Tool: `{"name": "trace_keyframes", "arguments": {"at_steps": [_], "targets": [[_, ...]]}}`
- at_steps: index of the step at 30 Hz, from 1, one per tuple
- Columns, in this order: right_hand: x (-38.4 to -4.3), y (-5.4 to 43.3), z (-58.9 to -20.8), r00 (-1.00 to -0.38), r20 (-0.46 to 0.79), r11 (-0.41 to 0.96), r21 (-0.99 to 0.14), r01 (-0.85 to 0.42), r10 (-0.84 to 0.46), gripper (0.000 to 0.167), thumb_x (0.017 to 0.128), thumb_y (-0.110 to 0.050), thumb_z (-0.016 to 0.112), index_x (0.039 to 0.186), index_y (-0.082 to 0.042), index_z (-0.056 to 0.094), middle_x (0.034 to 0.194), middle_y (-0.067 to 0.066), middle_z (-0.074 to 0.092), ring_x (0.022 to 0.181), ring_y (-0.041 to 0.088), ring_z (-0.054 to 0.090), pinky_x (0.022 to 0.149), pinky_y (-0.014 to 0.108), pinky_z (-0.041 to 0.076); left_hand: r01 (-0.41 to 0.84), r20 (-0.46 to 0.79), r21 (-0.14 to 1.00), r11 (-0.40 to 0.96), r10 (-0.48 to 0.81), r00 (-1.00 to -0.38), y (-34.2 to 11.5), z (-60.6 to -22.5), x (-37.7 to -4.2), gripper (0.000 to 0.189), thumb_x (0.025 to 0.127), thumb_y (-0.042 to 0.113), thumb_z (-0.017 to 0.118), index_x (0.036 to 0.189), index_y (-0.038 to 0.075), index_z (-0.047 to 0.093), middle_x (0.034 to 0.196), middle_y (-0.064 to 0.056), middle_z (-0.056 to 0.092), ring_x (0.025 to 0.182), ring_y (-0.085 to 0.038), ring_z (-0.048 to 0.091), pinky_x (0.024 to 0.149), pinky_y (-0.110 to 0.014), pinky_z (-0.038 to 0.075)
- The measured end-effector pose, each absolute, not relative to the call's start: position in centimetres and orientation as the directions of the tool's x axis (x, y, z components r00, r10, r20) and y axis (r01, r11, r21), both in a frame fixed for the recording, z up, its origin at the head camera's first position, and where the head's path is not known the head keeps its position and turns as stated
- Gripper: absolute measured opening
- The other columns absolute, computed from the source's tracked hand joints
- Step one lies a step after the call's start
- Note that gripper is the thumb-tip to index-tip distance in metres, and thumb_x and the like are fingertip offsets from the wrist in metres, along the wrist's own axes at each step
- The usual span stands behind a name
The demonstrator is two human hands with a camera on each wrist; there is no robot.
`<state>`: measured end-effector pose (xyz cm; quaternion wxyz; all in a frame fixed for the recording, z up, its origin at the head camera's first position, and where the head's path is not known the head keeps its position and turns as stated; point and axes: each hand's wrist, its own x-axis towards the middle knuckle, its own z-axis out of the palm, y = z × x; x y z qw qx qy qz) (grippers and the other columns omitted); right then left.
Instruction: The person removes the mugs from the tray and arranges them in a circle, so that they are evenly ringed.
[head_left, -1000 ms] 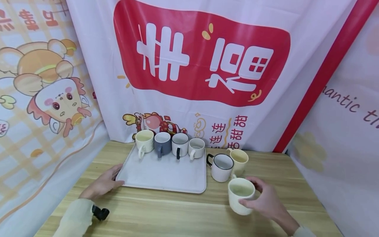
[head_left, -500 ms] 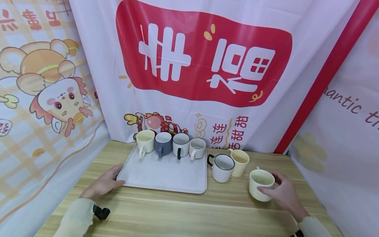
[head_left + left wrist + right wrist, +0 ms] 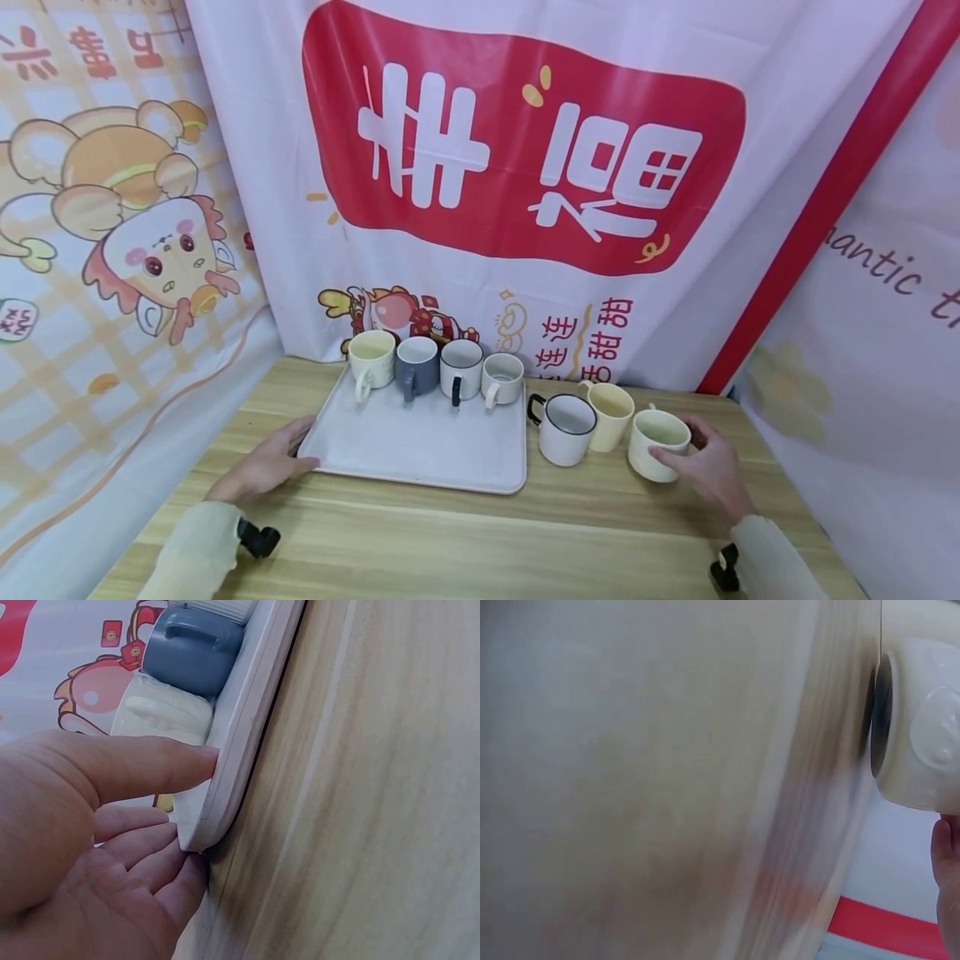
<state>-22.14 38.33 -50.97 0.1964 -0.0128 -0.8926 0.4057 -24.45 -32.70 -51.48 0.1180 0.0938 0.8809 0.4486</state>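
Note:
My right hand (image 3: 716, 468) grips a cream mug (image 3: 649, 457) by its side at the right of the table, the handle pointing away. In the right wrist view the mug's embossed wall (image 3: 930, 739) and dark underside show, its base close over the table. My left hand (image 3: 264, 460) holds the near left corner of the white tray (image 3: 420, 446), thumb (image 3: 161, 766) against the rim and fingers beside the corner. Along the tray's back stand a cream mug (image 3: 372, 367), a blue-grey mug (image 3: 422, 377), a black-rimmed white mug (image 3: 467, 385) and a small white cup (image 3: 500, 388).
Just right of the tray, a white mug (image 3: 562, 443) with black rim and handle stands on the wooden table (image 3: 420, 546). A pale yellow mug (image 3: 609, 427) is between it and the held mug. Printed cloth (image 3: 517, 167) hangs behind the table.
My right hand has carried the cream mug right, then away from me, to beside the pale yellow mug. My left hand stays at the tray corner.

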Motion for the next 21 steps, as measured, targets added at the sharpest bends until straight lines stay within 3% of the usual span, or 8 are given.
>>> {"name": "trace_keyframes", "arguments": {"at_steps": [6,11,21], "targets": [[-23.4,39.0,-51.3,-0.926,0.313,0.650,-0.752,-0.107,0.210,0.071,0.081,-0.033,0.094,0.138,-0.005,0.063,0.130,0.018,0.071,0.102,-0.007,0.061,0.086,0.000,0.046,0.051,-0.130,0.811,0.583,0.265,-0.955,-32.7,-51.5,-24.4,0.085,0.102,0.010,0.068,0.164,-0.011,0.014,0.172,-0.036,0.012,0.158,-0.057,0.015,0.128,-0.068,0.024],[-24.4,39.5,-51.5,-0.930,0.319,0.628,-0.765,-0.140,0.182,0.070,0.082,-0.030,0.093,0.139,-0.004,0.062,0.129,0.020,0.070,0.105,-0.002,0.064,0.089,-0.001,0.046,0.052,-0.126,0.823,0.566,0.270,-0.955,-32.7,-51.6,-24.5,0.085,0.101,0.009,0.068,0.164,-0.012,0.014,0.171,-0.037,0.011,0.157,-0.058,0.015,0.128,-0.070,0.023],[-25.3,39.7,-51.2,-0.950,0.288,0.621,-0.769,-0.153,0.122,0.074,0.084,-0.032,0.092,0.143,-0.001,0.057,0.135,0.023,0.067,0.112,-0.004,0.061,0.094,-0.003,0.043,0.050,-0.133,0.805,0.591,0.262,-0.956,-32.6,-51.6,-24.6,0.085,0.102,0.010,0.067,0.165,-0.010,0.014,0.172,-0.036,0.011,0.158,-0.057,0.015,0.128,-0.067,0.023]]}}
